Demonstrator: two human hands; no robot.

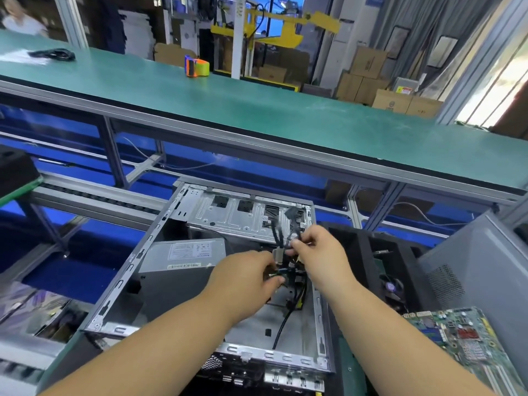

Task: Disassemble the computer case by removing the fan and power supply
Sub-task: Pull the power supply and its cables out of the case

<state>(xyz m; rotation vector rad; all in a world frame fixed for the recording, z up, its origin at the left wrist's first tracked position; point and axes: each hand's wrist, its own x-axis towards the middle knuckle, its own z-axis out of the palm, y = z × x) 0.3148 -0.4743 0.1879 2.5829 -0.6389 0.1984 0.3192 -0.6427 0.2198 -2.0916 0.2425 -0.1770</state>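
Note:
An open grey computer case [120, 284] lies flat on the green bench in front of me. Inside it, at the left, sits the grey power supply [183, 258] with a white label on top. A bundle of black cables [281, 235] rises from the middle of the case toward the drive cage [228, 212] at the back. My left hand [245, 277] pinches the cables low down, near a pale connector. My right hand [314, 247] grips the upper part of the same bundle. No fan shows inside the case.
A green motherboard [468, 335] lies at the right front. A black foam tray [380, 258] holding a small fan stands right of the case, beside a grey side panel [480, 264]. A green conveyor [228, 110] with an orange tape dispenser [197, 66] runs behind.

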